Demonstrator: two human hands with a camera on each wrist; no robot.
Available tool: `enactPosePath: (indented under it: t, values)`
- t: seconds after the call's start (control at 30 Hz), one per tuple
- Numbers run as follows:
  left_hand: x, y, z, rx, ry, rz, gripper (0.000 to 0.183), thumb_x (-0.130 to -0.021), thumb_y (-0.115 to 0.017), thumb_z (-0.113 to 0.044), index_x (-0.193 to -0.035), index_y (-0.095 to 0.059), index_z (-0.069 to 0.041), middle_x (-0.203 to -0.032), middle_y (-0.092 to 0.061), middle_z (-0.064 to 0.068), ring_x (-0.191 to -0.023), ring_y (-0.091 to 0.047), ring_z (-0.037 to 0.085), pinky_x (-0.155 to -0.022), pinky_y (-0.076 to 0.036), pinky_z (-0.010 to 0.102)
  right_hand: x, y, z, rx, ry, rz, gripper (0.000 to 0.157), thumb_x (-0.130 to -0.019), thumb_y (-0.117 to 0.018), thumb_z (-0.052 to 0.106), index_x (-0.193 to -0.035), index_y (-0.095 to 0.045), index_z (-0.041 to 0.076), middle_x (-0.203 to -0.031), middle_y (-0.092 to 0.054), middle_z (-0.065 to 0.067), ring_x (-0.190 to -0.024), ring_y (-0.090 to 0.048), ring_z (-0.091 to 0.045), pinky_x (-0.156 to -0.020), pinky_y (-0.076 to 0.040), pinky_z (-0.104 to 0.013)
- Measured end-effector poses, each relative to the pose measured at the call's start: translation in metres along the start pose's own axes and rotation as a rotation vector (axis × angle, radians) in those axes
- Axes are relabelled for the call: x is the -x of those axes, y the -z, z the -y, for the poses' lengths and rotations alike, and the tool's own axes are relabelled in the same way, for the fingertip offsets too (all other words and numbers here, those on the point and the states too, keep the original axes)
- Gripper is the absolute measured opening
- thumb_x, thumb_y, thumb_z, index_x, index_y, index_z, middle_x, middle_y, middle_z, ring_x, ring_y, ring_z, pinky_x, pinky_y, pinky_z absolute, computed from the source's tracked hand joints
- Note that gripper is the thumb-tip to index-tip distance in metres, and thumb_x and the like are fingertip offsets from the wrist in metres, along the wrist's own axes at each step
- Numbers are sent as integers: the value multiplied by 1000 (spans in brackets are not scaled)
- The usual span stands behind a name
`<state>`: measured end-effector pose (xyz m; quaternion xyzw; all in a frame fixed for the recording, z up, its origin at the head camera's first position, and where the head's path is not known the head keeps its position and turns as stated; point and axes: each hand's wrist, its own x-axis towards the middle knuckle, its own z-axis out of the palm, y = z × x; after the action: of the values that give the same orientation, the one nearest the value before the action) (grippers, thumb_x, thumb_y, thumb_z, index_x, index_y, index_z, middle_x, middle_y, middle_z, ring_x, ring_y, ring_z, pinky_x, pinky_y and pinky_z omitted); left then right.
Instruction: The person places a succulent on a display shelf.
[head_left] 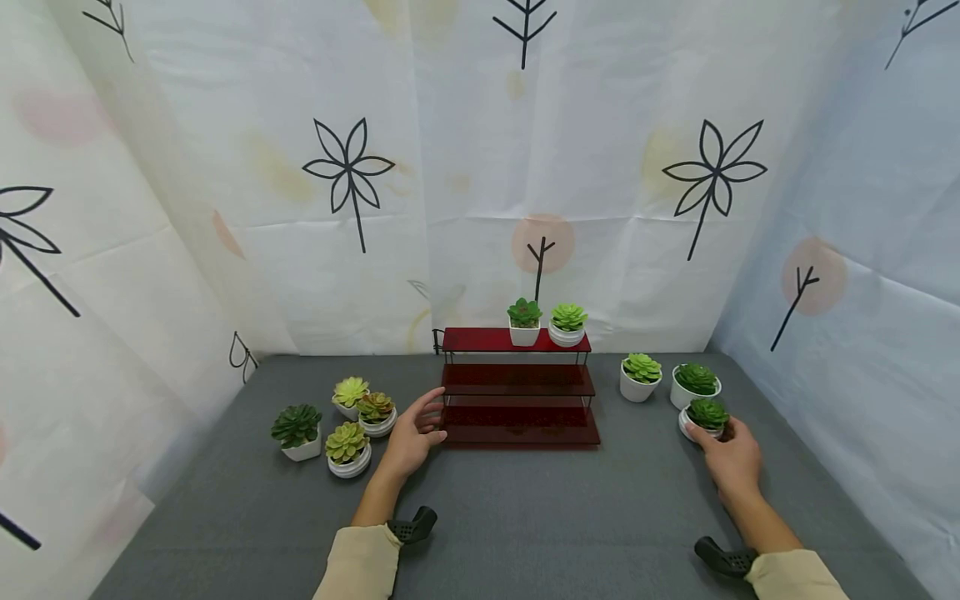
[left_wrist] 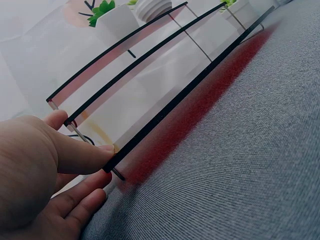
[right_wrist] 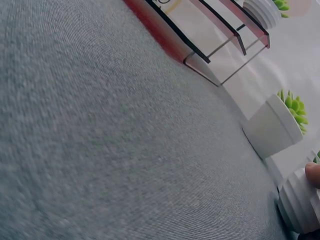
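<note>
A dark red three-tier shelf rack (head_left: pixel 517 380) stands at the back of the grey table. At its left end is my left hand (head_left: pixel 411 435). In the left wrist view, the thumb (left_wrist: pixel 85 156) lies against the lowest tier's corner, with other fingers behind and below it, gripping that end. My right hand (head_left: pixel 731 457) holds a green succulent in a ribbed white pot (head_left: pixel 707 417) between thumb and fingers, near the table's right side. The right wrist view shows only a thumb tip on this ribbed pot (right_wrist: pixel 297 202). On the top tier stand two potted succulents (head_left: pixel 524 322).
Behind the held pot is another white-potted succulent (head_left: pixel 696 384), with a lighter green one (head_left: pixel 640 377) to its left. Several potted succulents (head_left: pixel 348 446) cluster left of my left hand. Printed white cloth (head_left: pixel 480 283) hangs behind and along both sides.
</note>
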<state>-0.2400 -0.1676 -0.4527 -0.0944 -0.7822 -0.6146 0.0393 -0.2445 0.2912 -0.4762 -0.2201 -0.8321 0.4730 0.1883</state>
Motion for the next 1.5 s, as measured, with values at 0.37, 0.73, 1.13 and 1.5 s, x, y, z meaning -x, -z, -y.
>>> enactPosePath:
  t: [0.37,0.73,1.13,1.5]
  values:
    - [-1,0,1,11,0,0,67,-85,-62,17,-146,-42,-2,-135,-48,31,-119,-48,48,-98,-40,57,12,-2,8,-53,-51,5,70,-92,-66,31,-141,-38,-11,-133,-46,-33,-122,-44,-42,-97,-37,-53]
    - [0,1,-1,3,6,-7,67,-85,-61,17,-146,-43,-4,-135,-49,30,-119,-48,48,-97,-41,57,26,-7,23,-73,-9,37,72,-91,-68,34,-140,-40,-9,-133,-48,-32,-122,-46,-41,-96,-39,-51]
    - [-1,0,0,1,-3,-9,67,-85,-61,17,-146,-43,-4,-134,-49,31,-119,-48,48,-96,-41,57,34,-18,37,-116,66,68,68,-89,-72,31,-138,-45,-6,-130,-52,-27,-118,-49,-36,-84,-39,-32]
    - [-1,0,0,0,-1,-1,67,-85,-61,17,-146,-43,-4,-135,-48,31,-119,-48,48,-97,-41,56,36,-32,51,-195,87,78,62,-88,-73,25,-137,-47,-4,-133,-52,-24,-120,-50,-34,-81,-39,-22]
